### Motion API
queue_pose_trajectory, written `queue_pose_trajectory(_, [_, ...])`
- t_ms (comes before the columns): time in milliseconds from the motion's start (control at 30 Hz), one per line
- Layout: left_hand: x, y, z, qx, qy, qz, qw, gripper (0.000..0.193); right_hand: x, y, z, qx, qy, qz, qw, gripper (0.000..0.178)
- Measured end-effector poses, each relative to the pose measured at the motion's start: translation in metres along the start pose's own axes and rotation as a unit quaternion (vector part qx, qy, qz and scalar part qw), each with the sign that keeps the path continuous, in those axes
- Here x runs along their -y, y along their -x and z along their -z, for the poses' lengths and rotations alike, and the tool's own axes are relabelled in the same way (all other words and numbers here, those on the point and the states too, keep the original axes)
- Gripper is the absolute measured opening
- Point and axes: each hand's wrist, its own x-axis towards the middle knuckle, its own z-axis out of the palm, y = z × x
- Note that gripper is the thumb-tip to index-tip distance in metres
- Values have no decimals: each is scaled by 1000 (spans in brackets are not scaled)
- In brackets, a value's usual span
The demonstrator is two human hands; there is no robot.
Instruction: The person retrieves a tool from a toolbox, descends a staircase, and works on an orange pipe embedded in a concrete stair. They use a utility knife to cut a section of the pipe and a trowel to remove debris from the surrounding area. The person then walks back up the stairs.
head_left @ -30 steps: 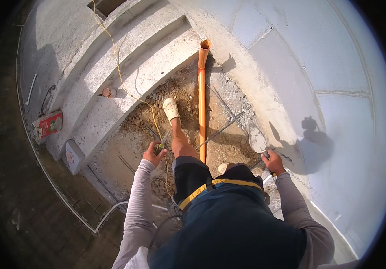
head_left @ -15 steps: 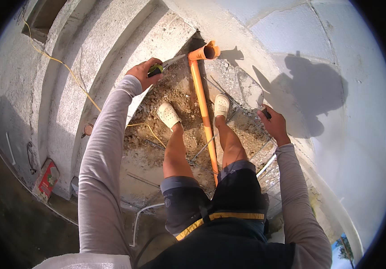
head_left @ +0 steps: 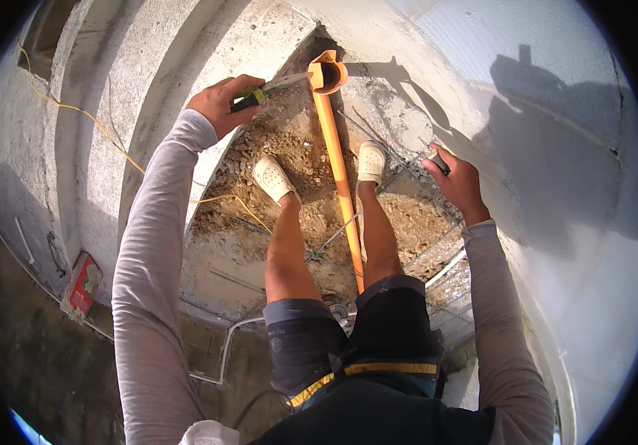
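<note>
My left hand [head_left: 221, 105] is closed round the green-and-black handle of a handsaw [head_left: 285, 80]. Its pale blade reaches right to the rim of an orange pipe [head_left: 326, 122]; whether it touches cannot be made out. The pipe's upper end is a wider, open socket [head_left: 328, 73] with a jagged, cut-looking edge, and the pipe runs down between my legs. On the right, my right hand [head_left: 456, 182] grips a small dark-handled tool [head_left: 439, 163] with a thin tip pointing up, away from the pipe. The fingers hide most of its handle.
My feet in cream clogs [head_left: 273, 176] stand on rubble [head_left: 304, 144] crossed by metal bars [head_left: 334, 236]. Curved concrete steps [head_left: 178, 67] rise at left, with a yellow cord [head_left: 100, 126] over them. A red packet [head_left: 81, 285] lies lower left; a pale wall [head_left: 549, 148] stands right.
My left hand has moved slightly left and down with the handsaw, whose blade now lies flatter, at the pipe's rim. The right hand has barely shifted. The whole view has tilted a little.
</note>
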Motion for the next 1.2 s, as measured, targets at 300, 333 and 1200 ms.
queue_pose_trajectory(300, [-18, 0, 6, 9, -40, 18, 999, 43, 24, -44, 30, 67, 46, 9, 997, 58])
queue_pose_trajectory(333, [-19, -1, 7, 11, -41, 21, 999, 43, 24, -47, 30, 62, 45, 18, 997, 58])
queue_pose_trajectory(1200, [-25, -10, -16, -4, -117, 15, 993, 43, 42, -62, 65, 14, 66, 175, 982, 49])
